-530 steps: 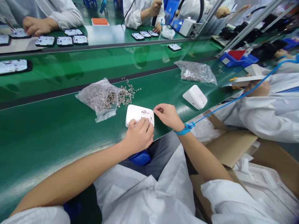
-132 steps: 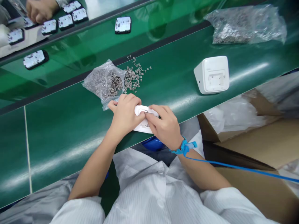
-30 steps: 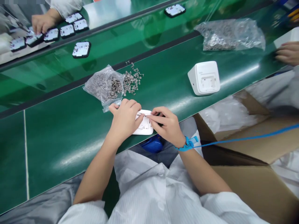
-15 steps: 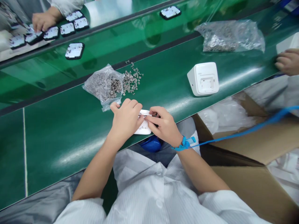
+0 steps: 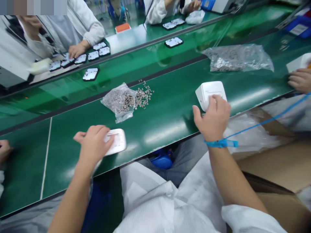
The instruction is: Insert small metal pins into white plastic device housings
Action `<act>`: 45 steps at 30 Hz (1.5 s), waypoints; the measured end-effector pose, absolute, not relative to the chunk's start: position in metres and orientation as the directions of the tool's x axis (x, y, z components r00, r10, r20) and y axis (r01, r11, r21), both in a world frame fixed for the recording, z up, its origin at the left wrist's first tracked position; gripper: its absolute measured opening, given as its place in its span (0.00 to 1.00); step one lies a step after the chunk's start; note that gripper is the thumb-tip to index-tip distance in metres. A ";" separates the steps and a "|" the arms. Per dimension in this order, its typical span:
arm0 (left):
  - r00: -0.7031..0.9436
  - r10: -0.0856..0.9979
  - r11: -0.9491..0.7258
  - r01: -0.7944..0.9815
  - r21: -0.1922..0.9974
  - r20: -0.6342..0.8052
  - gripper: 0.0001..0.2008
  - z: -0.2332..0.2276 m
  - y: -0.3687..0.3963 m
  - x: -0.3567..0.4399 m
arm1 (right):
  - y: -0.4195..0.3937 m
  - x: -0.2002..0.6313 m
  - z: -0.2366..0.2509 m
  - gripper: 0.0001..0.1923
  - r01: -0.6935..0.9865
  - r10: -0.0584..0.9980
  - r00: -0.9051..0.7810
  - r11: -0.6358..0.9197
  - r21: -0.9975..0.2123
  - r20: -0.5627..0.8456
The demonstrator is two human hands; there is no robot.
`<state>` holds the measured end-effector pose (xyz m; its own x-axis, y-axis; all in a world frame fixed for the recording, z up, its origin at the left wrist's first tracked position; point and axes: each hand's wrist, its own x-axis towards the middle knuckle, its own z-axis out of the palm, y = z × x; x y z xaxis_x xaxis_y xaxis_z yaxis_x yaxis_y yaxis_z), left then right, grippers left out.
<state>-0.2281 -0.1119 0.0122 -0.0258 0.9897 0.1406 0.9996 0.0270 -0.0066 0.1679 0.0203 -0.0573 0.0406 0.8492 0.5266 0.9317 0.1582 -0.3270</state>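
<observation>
My left hand [image 5: 94, 142] grips a white plastic housing [image 5: 120, 141] by its left side, on the green surface near its front edge. The fingers cover part of the housing's recessed face. To the right, my right hand [image 5: 215, 118], a blue strap round its wrist, is over the front of a second white plastic housing [image 5: 206, 89]. Its thumb stands apart from the fingers, which hide the lower part of that housing; whether they touch it I cannot tell. Between the hands, farther back, a clear bag [image 5: 118, 98] spills small metal parts [image 5: 143, 97].
Another clear bag [image 5: 240, 58] of metal parts lies at the back right. A blue cord [image 5: 267, 116] runs right from my wrist strap. Black-edged white units [image 5: 90, 74] sit on the far belt. Co-workers' hands [image 5: 79, 50] show across and at both sides. An open carton [image 5: 272, 165] stands lower right.
My hands have parted. The left has carried its housing leftward along the surface; the right has let go of it and moved right to the second housing. The view has tilted up.
</observation>
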 end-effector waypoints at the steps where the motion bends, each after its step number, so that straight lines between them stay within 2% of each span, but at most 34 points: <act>1: -0.090 0.985 0.095 0.995 -0.027 0.144 0.09 0.015 -0.119 -0.250 | 0.030 0.178 -0.061 0.31 0.948 0.860 0.055 0.115 -0.298 0.507; 3: -0.227 0.956 0.238 0.970 -0.039 0.184 0.10 0.020 -0.130 -0.284 | 0.043 0.189 -0.070 0.31 0.961 0.879 0.057 0.081 -0.265 0.474; 6: -0.376 0.862 0.401 0.916 -0.006 0.340 0.13 0.027 -0.134 -0.299 | 0.035 0.180 -0.077 0.27 0.955 0.877 0.010 0.133 -0.263 0.480; 8: -0.349 0.828 0.370 0.928 0.040 0.439 0.14 0.027 -0.125 -0.280 | 0.013 0.161 -0.074 0.23 0.932 0.865 -0.077 0.239 -0.273 0.496; 10: -0.216 0.851 0.210 0.975 0.068 0.478 0.11 0.024 -0.110 -0.244 | -0.013 0.137 -0.065 0.18 0.870 0.834 -0.190 0.387 -0.304 0.518; 11: -0.127 0.882 0.099 0.992 0.084 0.454 0.09 0.022 -0.101 -0.223 | -0.023 0.126 -0.059 0.15 0.820 0.807 -0.230 0.462 -0.337 0.544; 13: -0.008 0.902 -0.043 0.993 0.110 0.432 0.08 0.017 -0.082 -0.181 | -0.030 0.104 -0.045 0.10 0.714 0.744 -0.205 0.558 -0.423 0.636; 16: 0.101 0.912 -0.172 0.974 0.148 0.397 0.09 0.011 -0.061 -0.136 | 0.007 0.074 -0.026 0.08 0.660 0.714 -0.150 0.587 -0.469 0.684; 19: 0.230 0.947 -0.271 0.947 0.174 0.222 0.11 0.012 -0.050 -0.125 | 0.079 0.048 -0.023 0.10 0.653 0.793 -0.299 0.576 -0.492 0.531; 22: 0.347 0.938 -0.338 0.894 0.294 0.024 0.14 0.021 -0.051 -0.149 | 0.140 0.030 -0.035 0.08 0.710 0.850 -0.418 0.526 -0.467 0.322; 24: 0.439 0.897 -0.392 0.841 0.373 -0.048 0.17 0.031 -0.057 -0.177 | 0.161 0.024 -0.046 0.07 0.721 0.857 -0.443 0.515 -0.464 0.263; 26: 0.511 0.854 -0.439 0.806 0.396 -0.093 0.19 0.039 -0.063 -0.204 | 0.165 0.024 -0.051 0.08 0.715 0.866 -0.422 0.500 -0.489 0.269; 29: 0.498 0.857 -0.417 0.823 0.384 -0.136 0.15 0.039 -0.066 -0.229 | 0.145 0.028 -0.045 0.07 0.649 0.868 -0.374 0.497 -0.576 0.327; 33: 0.500 0.845 -0.366 0.799 0.477 -0.188 0.11 0.020 -0.062 -0.221 | 0.075 0.033 -0.021 0.06 0.432 0.855 -0.369 0.505 -0.747 0.364; 35: 0.466 0.870 -0.339 0.801 0.494 -0.160 0.10 0.011 -0.059 -0.208 | 0.032 0.034 -0.017 0.05 0.321 0.835 -0.407 0.510 -0.798 0.369; 37: 0.404 0.910 -0.315 0.819 0.480 -0.093 0.07 0.006 -0.057 -0.194 | -0.004 0.033 -0.020 0.03 0.251 0.814 -0.438 0.519 -0.817 0.383; 40: 0.275 0.961 -0.250 0.838 0.485 0.020 0.03 0.003 -0.057 -0.177 | -0.032 0.032 -0.033 0.04 0.235 0.791 -0.476 0.537 -0.811 0.386; 45: 0.100 0.993 -0.117 0.877 0.467 0.062 0.08 -0.003 -0.066 -0.158 | -0.037 0.033 -0.043 0.04 0.248 0.780 -0.499 0.546 -0.800 0.377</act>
<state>-0.1576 -0.0655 -0.0025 0.1001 0.9930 0.0619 0.8767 -0.1175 0.4665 0.0325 -0.0374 -0.0426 -0.4993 0.7801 0.3771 0.2482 0.5458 -0.8003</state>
